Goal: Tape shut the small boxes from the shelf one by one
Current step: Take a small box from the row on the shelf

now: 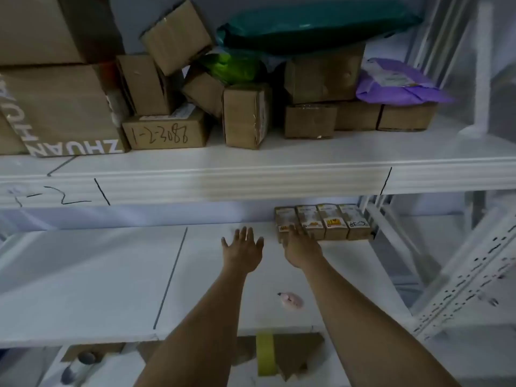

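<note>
Fetch step: both hands spread, holding nothing; right hand at the row of four small labelled brown cardboard boxes, left hand beside. Next, I judge: grasp the leftmost box.

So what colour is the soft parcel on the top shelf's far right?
Purple soft parcel, seen in the head view.

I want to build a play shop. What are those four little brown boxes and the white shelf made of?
The four small brown boxes look like matte cardboard: dull tan sides, printed labels on top. The white shelf board looks like smooth painted metal or laminate, faintly glossy; which one is unclear.
</note>
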Tool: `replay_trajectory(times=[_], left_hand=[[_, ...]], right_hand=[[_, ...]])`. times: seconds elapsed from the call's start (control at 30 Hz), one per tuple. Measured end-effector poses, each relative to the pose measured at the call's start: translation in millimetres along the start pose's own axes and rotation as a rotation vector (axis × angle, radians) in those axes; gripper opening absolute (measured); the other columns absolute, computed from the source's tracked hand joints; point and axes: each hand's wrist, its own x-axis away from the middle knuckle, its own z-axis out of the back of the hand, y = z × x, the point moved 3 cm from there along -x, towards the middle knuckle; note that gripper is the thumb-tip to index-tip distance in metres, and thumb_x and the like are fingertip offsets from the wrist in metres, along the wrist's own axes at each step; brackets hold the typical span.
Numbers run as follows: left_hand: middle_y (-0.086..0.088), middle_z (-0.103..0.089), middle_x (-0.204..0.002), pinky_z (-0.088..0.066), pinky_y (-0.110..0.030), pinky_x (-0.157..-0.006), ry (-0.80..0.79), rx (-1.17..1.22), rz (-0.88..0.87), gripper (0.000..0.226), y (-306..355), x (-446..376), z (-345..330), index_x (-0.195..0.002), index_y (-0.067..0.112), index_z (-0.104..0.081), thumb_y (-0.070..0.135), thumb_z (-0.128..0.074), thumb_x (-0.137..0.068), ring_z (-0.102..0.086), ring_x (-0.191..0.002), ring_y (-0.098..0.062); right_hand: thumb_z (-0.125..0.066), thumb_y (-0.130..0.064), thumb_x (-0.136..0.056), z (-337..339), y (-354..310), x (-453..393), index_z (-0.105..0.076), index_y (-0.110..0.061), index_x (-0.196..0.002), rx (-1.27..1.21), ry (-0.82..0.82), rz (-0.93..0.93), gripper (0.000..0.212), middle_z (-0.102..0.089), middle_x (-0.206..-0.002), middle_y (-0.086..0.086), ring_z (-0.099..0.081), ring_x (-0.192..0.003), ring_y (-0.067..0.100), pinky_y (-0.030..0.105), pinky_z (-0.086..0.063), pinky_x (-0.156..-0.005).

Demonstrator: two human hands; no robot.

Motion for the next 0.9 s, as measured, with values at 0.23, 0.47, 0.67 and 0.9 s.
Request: replay_trajectory(times=[0.23,0.47,0.67,0.9], left_hand=[[-0.002,-0.005,-0.168,-0.005,-0.059,-0.122,0.011,-0.001,0.052,0.064,-3,-45,-2,-0.161,0.014,-0.007,0.048,-0.012,-0.107,-0.004,-0.155,-0.02],[-0.001,-0.007,-0.168,-0.004,-0.059,-0.122,-0.026,-0.041,0.061,0.064,-14,-77,-29,-0.16,0.014,-0.01,0.049,-0.01,-0.106,-0.005,-0.155,-0.02],[0.0,-0.007,-0.168,-0.004,-0.059,-0.122,-0.025,-0.037,0.066,0.063,-32,-97,-43,-0.16,0.015,-0.012,0.048,-0.01,-0.106,-0.005,-0.155,-0.019],[0.0,-0.006,-0.168,-0.004,-0.058,-0.122,-0.035,-0.05,0.081,0.063,-52,-104,-50,-0.16,0.014,-0.01,0.048,-0.009,-0.106,-0.004,-0.155,-0.019]], right_hand=[[-0.03,-0.039,-0.108,-15,4,-54,-0.012,-0.006,-0.159,0.04,-0.031,0.036,0.063,-0.016,-0.165,0.017,-0.018,-0.151,0.034,0.046,-0.016,-0.124],[-0.025,-0.04,-0.109,-42,9,-91,-0.007,-0.007,-0.16,0.097,-0.051,0.042,0.064,-0.006,-0.167,0.015,-0.009,-0.154,0.034,0.048,-0.011,-0.124],[-0.023,-0.04,-0.109,-61,11,-128,-0.004,-0.006,-0.16,0.075,-0.086,0.016,0.064,0.0,-0.168,0.013,-0.009,-0.154,0.035,0.047,-0.009,-0.124],[-0.025,-0.041,-0.108,-77,13,-145,-0.008,-0.006,-0.159,0.091,-0.097,-0.02,0.064,-0.006,-0.168,0.012,-0.013,-0.153,0.036,0.046,-0.009,-0.124]])
